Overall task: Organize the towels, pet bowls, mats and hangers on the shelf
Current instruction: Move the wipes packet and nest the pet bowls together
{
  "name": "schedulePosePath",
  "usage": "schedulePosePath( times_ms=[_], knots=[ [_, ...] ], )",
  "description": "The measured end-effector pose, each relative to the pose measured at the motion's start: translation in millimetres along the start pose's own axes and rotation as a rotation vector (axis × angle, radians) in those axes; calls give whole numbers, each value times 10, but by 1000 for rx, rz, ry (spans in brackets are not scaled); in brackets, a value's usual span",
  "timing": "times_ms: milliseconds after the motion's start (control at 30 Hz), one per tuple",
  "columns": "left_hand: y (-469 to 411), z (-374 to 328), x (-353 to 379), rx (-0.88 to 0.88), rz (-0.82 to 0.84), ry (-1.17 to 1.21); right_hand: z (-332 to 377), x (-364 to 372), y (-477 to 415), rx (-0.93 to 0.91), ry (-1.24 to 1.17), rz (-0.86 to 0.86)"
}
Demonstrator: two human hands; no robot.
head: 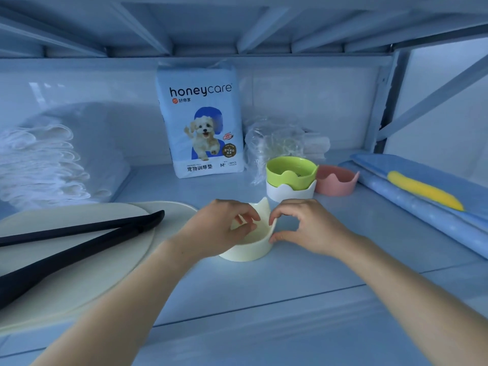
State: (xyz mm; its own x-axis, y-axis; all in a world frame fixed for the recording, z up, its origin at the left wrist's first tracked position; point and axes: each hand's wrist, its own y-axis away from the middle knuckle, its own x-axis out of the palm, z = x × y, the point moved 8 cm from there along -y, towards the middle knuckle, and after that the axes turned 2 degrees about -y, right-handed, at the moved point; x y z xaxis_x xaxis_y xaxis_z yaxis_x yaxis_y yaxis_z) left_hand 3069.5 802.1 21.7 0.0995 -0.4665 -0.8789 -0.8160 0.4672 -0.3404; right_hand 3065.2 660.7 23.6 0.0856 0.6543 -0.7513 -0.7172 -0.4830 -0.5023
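Observation:
A cream pet bowl [247,249] with cat-ear points stands on the shelf in the middle. My left hand [219,228] grips its left rim, fingers curled inside. My right hand [303,228] pinches the right rim between thumb and fingers. Behind them a green bowl [290,171] sits stacked in a white bowl [287,192], with a pink bowl [335,180] just to the right. Black hangers [79,233] lie on round cream mats [79,268] at the left. Folded white towels [45,165] are piled at the back left.
A honeycare pad pack [202,122] stands upright at the back. A crumpled clear plastic bag [274,143] lies beside it. A blue dotted mat [422,199] with a yellow strip lies along the right side. The shelf frame's diagonal brace [433,93] crosses the right.

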Motion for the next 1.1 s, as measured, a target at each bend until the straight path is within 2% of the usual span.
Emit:
schedulePosePath(
  times_ms=[200,500,633,767,900,1000,1100],
  knots=[
    [14,-102,152,55,22,-33,28,-44,124,30,88,-141],
    [2,-106,199,44,22,-20,-144,-211,224,19,198,-49],
    [-55,-151,159,6,-7,-57,-244,-262,184,78,146,-42],
    [-143,-297,203,30,20,-51,-296,-233,155,80,110,34],
    [-213,-383,267,51,57,-95,-344,-201,124,55,196,148],
    [-271,-406,189,51,5,-137,-354,-281,78,45,216,163],
    [-365,-424,39,9,-73,-56,-342,-492,12,-5,276,92]
  ],
)
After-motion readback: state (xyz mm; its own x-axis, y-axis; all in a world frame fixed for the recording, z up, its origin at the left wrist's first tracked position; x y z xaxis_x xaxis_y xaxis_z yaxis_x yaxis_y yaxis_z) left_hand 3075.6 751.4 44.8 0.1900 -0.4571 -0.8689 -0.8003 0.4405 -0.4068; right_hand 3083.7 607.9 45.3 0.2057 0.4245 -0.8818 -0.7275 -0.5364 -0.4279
